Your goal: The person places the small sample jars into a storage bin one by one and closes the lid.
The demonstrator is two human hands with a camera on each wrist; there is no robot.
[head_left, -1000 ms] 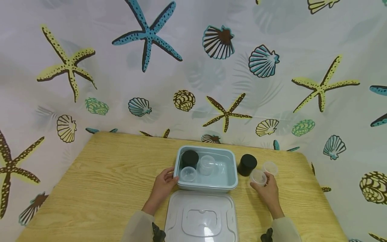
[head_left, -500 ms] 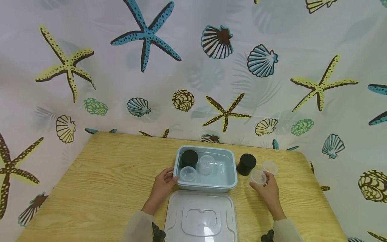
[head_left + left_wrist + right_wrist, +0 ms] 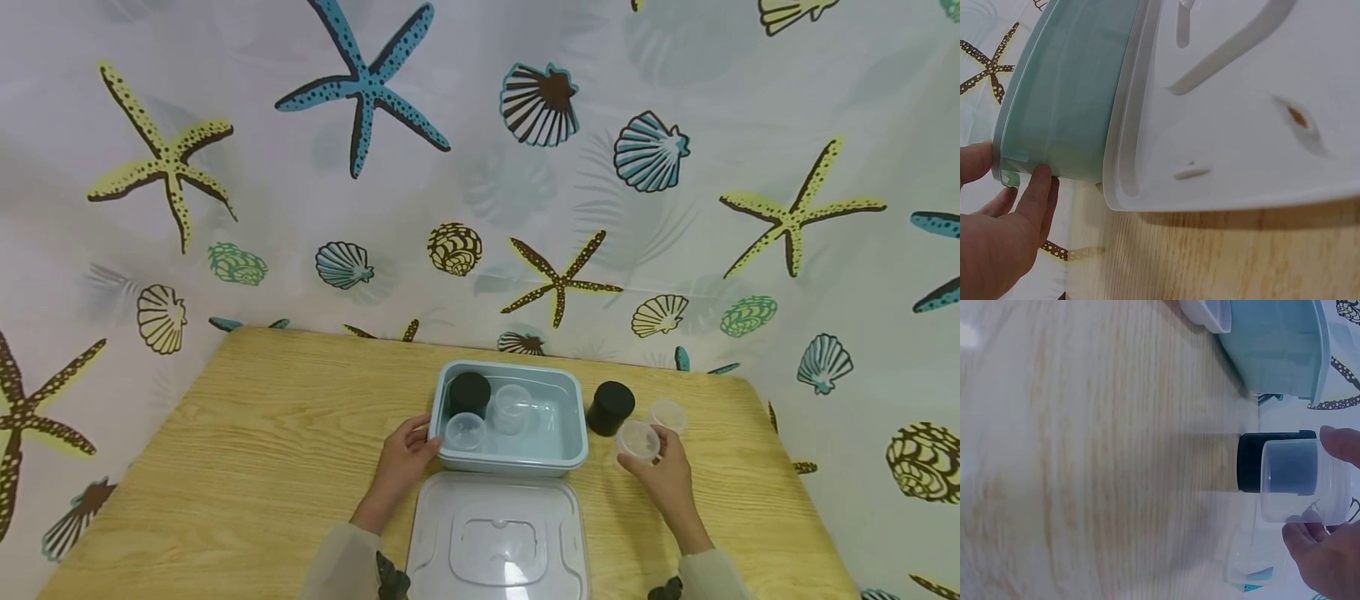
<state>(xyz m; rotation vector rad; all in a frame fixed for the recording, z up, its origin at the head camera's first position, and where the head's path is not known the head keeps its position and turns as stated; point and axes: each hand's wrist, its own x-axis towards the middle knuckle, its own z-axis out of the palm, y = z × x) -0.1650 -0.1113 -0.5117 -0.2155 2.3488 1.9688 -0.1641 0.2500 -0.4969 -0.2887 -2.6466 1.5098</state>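
My left hand (image 3: pixel 406 452) grips the left front corner of a light blue plastic bin (image 3: pixel 534 463). In the left wrist view its thumb lies at the rim and its fingers press the outer wall (image 3: pixel 1072 94). Inside the bin stand a black lidded jar (image 3: pixel 470 393) and two clear plastic cups, one at the front left (image 3: pixel 466 432) and one in the middle (image 3: pixel 512 410). My right hand (image 3: pixel 664 468) holds another clear cup (image 3: pixel 638 440) by its sides, thumb and fingers opposite each other. The right wrist view shows this see-through cup (image 3: pixel 1304 506) held above the tabletop, overlapping a black jar (image 3: pixel 1250 462).
A second black jar (image 3: pixel 612 408) stands right of the bin, with a clear cup (image 3: pixel 667 413) beyond the right hand. In front of the bin lies a whitish translucent lid (image 3: pixel 498 533). The wooden table (image 3: pixel 285 417) meets a sea-patterned curtain (image 3: pixel 420 192) behind.
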